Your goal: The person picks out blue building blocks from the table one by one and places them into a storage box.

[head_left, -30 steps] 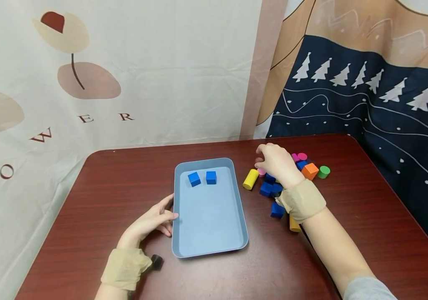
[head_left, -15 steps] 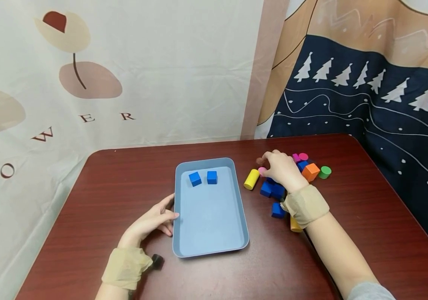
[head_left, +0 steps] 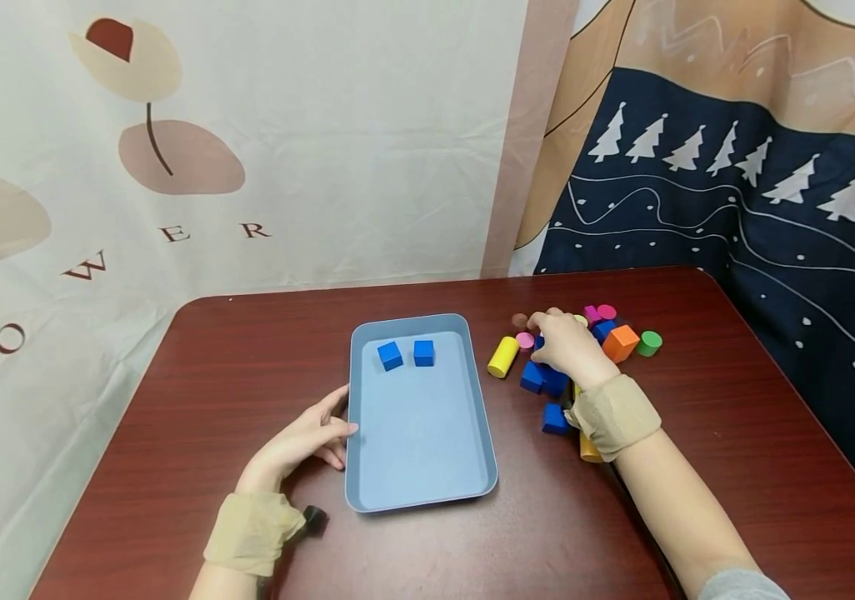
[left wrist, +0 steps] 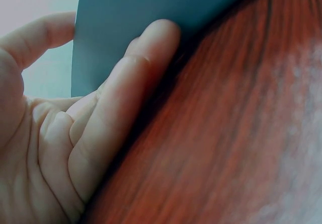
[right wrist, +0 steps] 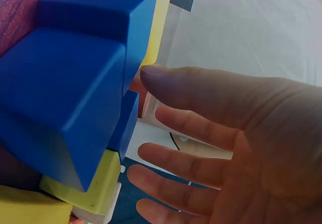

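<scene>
**Work Status: Apparently Early Stage**

The dark red-brown, wood-grained worktop [head_left: 262,342] extends beneath both grips and carries all items.

The pale blue, shallow rectangular tray [head_left: 420,454], plastic in appearance, lies immediately right of the left grip [head_left: 303,435]. The left grip pinches the tray's left long side: thumb at the rim, fingers against the outer wall.

The right grip [head_left: 566,340] is positioned at the loose pieces, right of the tray. Its fingers are spread and the thumb stands apart; no piece is visible in it. Contact between thumb and adjacent pieces cannot be confirmed.

Pieces, in approximate descending size (material not determinable):

- Yellow cylinder [head_left: 503,357]: on its side, left of the right grip.
- Orange block [head_left: 621,343]: right of the right grip.
- Two blue cubes [head_left: 423,353]: inside the tray, apart, ahead and right of the left grip.
- Loose blue blocks [head_left: 532,377]: several, mostly on the near side of the right grip.
- Short green cylinder [head_left: 649,343]: right of the right grip, past the orange block.
- Round pink piece [head_left: 524,342]: just left of the right grip.

Judged progress: two blue cubes are in the tray; several blue blocks remain outside. The right grip partly obscures the group, preventing an exact count.
</scene>
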Available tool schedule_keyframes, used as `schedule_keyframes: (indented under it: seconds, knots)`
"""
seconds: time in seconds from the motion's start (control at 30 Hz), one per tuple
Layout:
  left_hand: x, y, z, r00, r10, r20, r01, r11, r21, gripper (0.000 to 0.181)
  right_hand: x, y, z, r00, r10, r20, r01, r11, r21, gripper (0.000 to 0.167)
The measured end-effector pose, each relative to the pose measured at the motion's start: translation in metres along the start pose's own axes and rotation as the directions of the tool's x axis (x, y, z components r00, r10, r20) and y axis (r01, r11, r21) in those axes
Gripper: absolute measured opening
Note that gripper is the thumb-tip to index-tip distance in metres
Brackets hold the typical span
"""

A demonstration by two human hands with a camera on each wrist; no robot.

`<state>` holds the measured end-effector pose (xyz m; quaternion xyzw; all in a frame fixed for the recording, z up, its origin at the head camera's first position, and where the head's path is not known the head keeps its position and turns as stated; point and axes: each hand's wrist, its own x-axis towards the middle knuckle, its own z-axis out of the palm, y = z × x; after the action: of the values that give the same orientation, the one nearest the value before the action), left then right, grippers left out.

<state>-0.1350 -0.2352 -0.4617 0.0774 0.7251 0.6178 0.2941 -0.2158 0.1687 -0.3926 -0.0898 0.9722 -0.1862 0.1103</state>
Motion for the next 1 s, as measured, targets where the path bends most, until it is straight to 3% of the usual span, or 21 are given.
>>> schedule_keyframes:
  seconds: [1.0]
  knots:
    - [-0.0011, 0.0002, 0.0005, 1.000, 0.005, -0.014, -0.005, 1.000, 0.005, 0.081, 0.0062, 0.0049, -0.0013, 0.998, 0.019, 0.064, -0.019, 1.000, -0.001, 0.033]
